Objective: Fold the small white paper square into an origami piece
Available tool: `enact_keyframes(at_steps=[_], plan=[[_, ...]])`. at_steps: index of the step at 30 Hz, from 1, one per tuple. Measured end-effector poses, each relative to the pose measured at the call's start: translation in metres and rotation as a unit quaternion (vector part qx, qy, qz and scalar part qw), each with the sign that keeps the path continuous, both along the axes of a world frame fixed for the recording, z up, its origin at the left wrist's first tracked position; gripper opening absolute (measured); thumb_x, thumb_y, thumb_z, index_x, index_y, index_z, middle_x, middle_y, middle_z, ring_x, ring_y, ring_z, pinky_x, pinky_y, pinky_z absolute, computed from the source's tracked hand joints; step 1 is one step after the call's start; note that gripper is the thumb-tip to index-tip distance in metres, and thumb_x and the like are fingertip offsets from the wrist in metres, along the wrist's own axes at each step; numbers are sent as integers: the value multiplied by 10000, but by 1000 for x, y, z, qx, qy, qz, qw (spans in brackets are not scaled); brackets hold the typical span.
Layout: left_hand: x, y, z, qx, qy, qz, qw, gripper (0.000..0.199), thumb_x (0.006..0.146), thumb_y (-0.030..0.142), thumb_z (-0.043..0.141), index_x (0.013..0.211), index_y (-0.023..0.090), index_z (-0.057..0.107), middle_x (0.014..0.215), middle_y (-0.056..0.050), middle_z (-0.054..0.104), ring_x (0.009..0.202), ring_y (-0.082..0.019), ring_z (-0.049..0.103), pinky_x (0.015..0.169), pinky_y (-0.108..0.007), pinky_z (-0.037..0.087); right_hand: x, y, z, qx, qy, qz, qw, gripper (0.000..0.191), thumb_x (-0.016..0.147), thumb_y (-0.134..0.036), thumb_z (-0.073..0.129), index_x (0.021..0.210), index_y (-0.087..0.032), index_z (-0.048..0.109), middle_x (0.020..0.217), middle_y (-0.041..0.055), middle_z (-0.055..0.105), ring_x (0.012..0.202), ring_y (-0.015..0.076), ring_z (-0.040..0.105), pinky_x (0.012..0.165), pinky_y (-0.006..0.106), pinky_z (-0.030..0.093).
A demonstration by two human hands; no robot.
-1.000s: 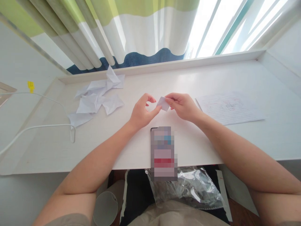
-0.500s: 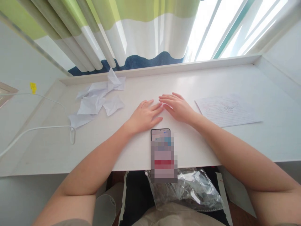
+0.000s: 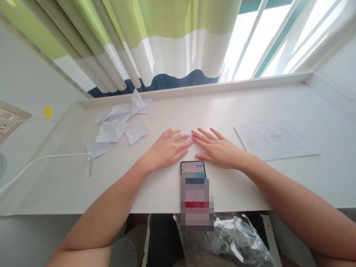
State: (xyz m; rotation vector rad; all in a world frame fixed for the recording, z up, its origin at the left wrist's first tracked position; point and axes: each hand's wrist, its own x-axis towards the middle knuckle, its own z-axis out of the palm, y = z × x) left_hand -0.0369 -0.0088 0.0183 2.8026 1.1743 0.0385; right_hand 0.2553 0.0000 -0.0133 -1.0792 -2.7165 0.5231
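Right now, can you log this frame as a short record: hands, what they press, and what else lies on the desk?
left hand: flat, palm down on the desk
right hand: flat, palm down
small paper piece: a corner shows between the fingertips
phone: near edge, just below the hands
folded papers: far left pile
lined sheet: right
white cable: left

The table [image 3: 250,100] is seen as a smooth, matt white laminate with a faint wood grain. The folded scraps [image 3: 119,124] and the lined sheet [image 3: 275,140] are made of thin white matt paper, the scraps creased. A glossy glass face is shown by the phone [image 3: 193,167]. The bag [image 3: 236,237] is of clear, shiny, crinkled plastic. The curtain [image 3: 155,40] is woven cloth, and the cable [image 3: 41,158] is coated in smooth white plastic.
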Motion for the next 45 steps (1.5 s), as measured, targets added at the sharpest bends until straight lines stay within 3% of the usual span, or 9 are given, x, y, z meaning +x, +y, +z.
enact_keyframes(at_steps=[5, 11, 15, 18, 22, 26, 32, 40, 45], plan=[[-2, 1, -2, -19, 7, 0, 1000, 541, 1236, 465, 446, 1765, 395, 531, 1855, -17, 504, 1770, -400, 356, 1446, -664, 270, 3, -3, 5, -59, -9, 22, 998, 847, 1190, -721, 346, 1889, -251, 260, 1931, 123, 302, 1806, 353, 270, 1480, 660, 214], [-3, -1, -2, -27, 13, 4, 1000, 551, 1243, 477, 412, 1781, 407, 504, 1861, -23, 494, 1759, -408, 374, 1435, -678, 277, 3, -5, 13, -97, -14, -3, 995, 875, 1165, -779, 340, 1890, -298, 253, 1948, 93, 249, 1817, 366, 219, 1481, 675, 176], [-7, 1, -3, -17, -7, -21, 1000, 504, 1239, 437, 431, 1701, 379, 623, 1775, -50, 604, 1693, -396, 455, 1402, -671, 347, 7, -3, 22, -117, -27, 20, 993, 821, 1175, -750, 357, 1867, -309, 341, 1933, 78, 307, 1816, 400, 208, 1467, 734, 145], [-10, 7, -5, -16, -44, -62, 997, 463, 1232, 422, 462, 1603, 352, 730, 1694, -71, 675, 1623, -368, 520, 1369, -604, 419, 10, -3, 29, -128, -38, 35, 991, 783, 1170, -729, 424, 1843, -329, 403, 1929, 69, 329, 1817, 433, 183, 1454, 770, 132], [-13, 13, -8, -37, -83, -60, 994, 411, 1217, 404, 525, 1527, 357, 791, 1656, -76, 706, 1625, -352, 524, 1380, -611, 421, 9, -5, 29, -117, -35, 41, 992, 786, 1174, -721, 444, 1849, -324, 386, 1941, 95, 274, 1817, 457, 161, 1427, 820, 133], [-14, 8, -10, -63, -91, -35, 993, 447, 1199, 462, 574, 1605, 353, 728, 1734, -82, 645, 1682, -351, 490, 1405, -632, 392, 9, -7, 19, -94, -31, 39, 994, 765, 1187, -709, 397, 1850, -327, 384, 1931, 98, 289, 1808, 452, 194, 1413, 841, 162], [-10, -5, -11, -70, -77, -3, 995, 543, 1181, 545, 578, 1699, 386, 624, 1832, -68, 532, 1758, -391, 395, 1440, -718, 260, 12, -14, 2, -19, -11, 7, 1000, 734, 1184, -686, 459, 1850, -396, 356, 1907, 69, 385, 1797, 378, 292, 1448, 753, 220], [-10, -8, -14, -67, -74, -5, 995, 517, 1188, 501, 562, 1689, 398, 630, 1830, -49, 538, 1767, -388, 377, 1446, -737, 231, 7, -25, 8, -3, -21, -2, 1000, 680, 1216, -625, 402, 1824, -322, 428, 1890, 75, 409, 1802, 382, 277, 1444, 779, 210], [-12, -6, -15, -58, -81, -16, 995, 470, 1187, 480, 585, 1637, 392, 690, 1794, -56, 583, 1739, -402, 420, 1428, -744, 274, 10, -22, 2, -1, 14, 16, 1000, 659, 1218, -611, 413, 1799, -308, 483, 1853, 87, 477, 1791, 371, 318, 1442, 779, 233]])
